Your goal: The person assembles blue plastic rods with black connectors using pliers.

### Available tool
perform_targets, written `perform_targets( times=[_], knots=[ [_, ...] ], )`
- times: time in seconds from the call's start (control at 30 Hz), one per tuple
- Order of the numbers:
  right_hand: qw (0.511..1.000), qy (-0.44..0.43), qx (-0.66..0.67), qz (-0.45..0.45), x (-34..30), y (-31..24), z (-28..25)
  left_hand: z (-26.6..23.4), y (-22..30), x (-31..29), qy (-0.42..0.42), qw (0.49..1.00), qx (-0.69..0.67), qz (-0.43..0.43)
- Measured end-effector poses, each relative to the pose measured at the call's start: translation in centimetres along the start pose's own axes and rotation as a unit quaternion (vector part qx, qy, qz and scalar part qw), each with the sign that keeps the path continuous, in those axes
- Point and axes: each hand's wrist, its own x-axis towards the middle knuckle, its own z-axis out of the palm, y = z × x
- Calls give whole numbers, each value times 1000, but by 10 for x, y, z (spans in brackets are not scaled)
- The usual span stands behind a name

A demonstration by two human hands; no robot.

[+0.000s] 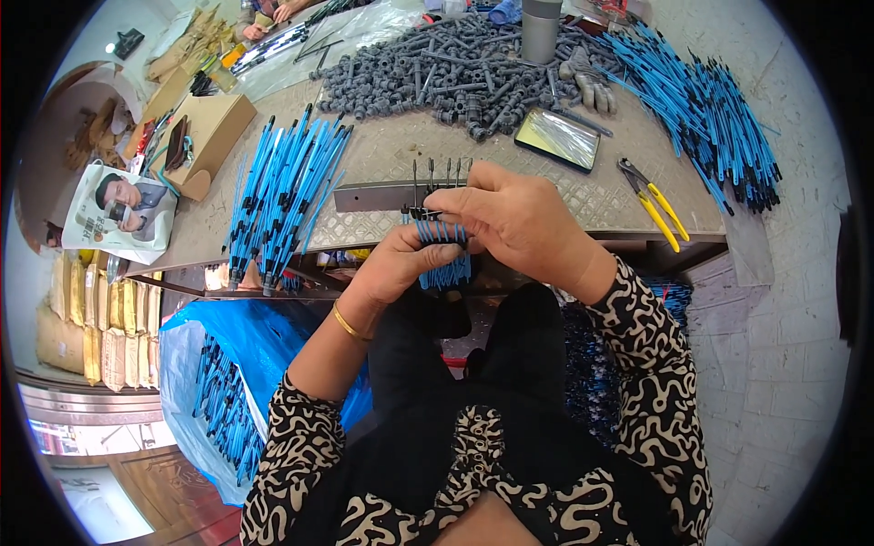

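Just in front of the table's near edge, my left hand (401, 259) is closed around a bundle of thin blue rods (442, 233) with black ends. The rods' lower parts hang below the hand. From the right, my right hand (523, 223) reaches over the bundle, thumb and fingers pinched together at the black ends. Exactly what that pinch holds is hidden by the fingers. Several thin dark pins (417, 173) stand upright just beyond my hands. A flat metal bar (369, 197) lies on the table edge beside them.
Blue rods lie in piles at the left (287, 196) and far right (701, 114). Grey plastic fittings (401, 82) are heaped at the back, near a grey glove (587, 82). Yellow-handled pliers (657, 207) and a shallow tray (557, 138) lie right. A blue bag (246, 318) stands lower left. Another person's hand (284, 13) shows far left.
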Motion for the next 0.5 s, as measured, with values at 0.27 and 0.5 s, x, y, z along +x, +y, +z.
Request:
perform_targets(
  times=[0.27, 0.5],
  knots=[
    [1000, 3, -5, 5, 1, -3, 0, -4, -2, -2, 7, 1000, 3, 12],
    [1000, -26, 18, -3, 3, 3, -5, 3, 5, 0, -26, 999, 38, 20]
  ],
)
